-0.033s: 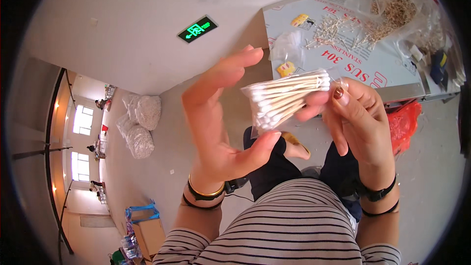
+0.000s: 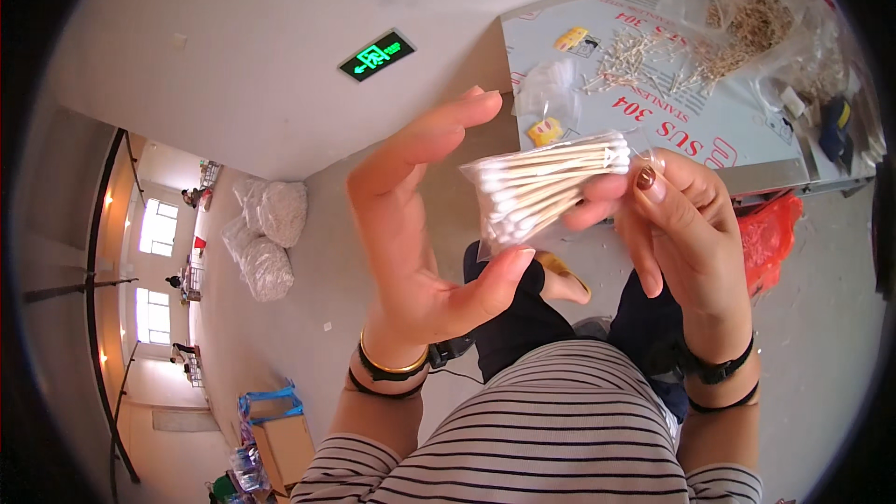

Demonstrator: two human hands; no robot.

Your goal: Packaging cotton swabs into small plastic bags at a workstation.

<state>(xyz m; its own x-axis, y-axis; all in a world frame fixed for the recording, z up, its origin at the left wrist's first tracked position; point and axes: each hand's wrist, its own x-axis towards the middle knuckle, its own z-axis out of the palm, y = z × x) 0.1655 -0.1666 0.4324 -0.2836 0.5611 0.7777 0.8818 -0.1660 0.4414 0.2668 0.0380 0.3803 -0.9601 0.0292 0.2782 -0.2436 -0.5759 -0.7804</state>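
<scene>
Nothing has shifted since the earlier frame: your right hand [image 2: 677, 215] pinches the filled clear bag of cotton swabs [image 2: 546, 187] between its fingertips, your open left hand [image 2: 425, 224] steadies its far end, and loose swabs [image 2: 644, 61] remain unpacked beyond your fingers.

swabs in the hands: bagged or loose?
Bagged. The cotton swabs sit bundled inside a clear plastic pouch, pinched by the right hand; the open left hand touches its lower corner.

Swab packet [image 2: 551, 189] between left hand [image 2: 420, 233] and right hand [image 2: 677, 224]; tabletop [image 2: 737, 131] behind, loose swabs [image 2: 644, 61] and bag [image 2: 747, 9] on it.
</scene>
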